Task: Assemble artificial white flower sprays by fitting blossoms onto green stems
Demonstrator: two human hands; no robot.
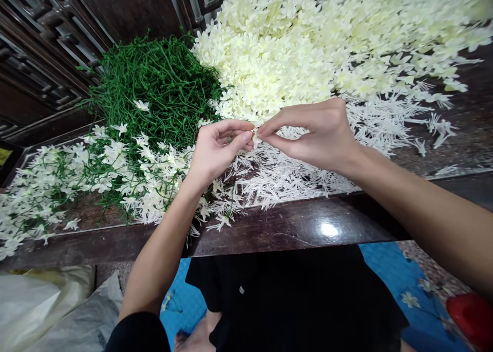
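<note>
My left hand (217, 149) and my right hand (319, 133) meet fingertip to fingertip above the wooden surface. Between them is a small white artificial flower piece (256, 136), pinched by thumb and forefinger on both sides. My fingers cover most of it. A little green shows inside the curled left fingers, too small to make out. Below the hands lie thin white stamen pieces (285, 180) in a loose heap. Behind them rises a big pile of cream-white petals (277, 59). Green plastic stems (154, 85) are heaped beyond my left hand.
Assembled white flowers on green stems (115, 159) spread along the left of the dark wooden bench (292, 221). Carved dark panels (57, 28) stand behind. Pale sacks (46, 306) lie lower left, a blue mat (185, 295) underneath, and a red object (472, 316) lower right.
</note>
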